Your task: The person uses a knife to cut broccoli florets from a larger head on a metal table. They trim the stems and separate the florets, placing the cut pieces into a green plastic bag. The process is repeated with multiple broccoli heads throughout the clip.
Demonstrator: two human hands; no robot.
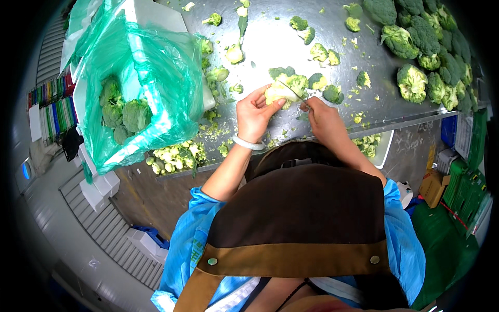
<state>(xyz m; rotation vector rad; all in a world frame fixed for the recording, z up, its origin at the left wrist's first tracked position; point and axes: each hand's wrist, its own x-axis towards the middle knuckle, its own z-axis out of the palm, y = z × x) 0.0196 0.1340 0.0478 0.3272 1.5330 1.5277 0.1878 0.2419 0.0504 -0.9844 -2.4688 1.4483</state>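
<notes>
My left hand (253, 115) is closed on a broccoli head (280, 94), its pale cut stem side turned up toward me. A knife (294, 91) with a thin blade is gripped in my right hand (326, 120), the blade lying across the broccoli. Both hands are just above the metal table, near its front edge. Loose broccoli florets (332, 94) lie on the metal just beyond and to the right of my hands. A pale bracelet circles my left wrist.
Left, a box lined with a green plastic bag (171, 93) holds broccoli (136, 115). Whole broccoli heads (412, 83) are piled at the right. Trimmings (179, 156) heap at the table's left front; a white bin (385, 148) of pieces sits below its edge. Scraps litter the metal table (322, 47).
</notes>
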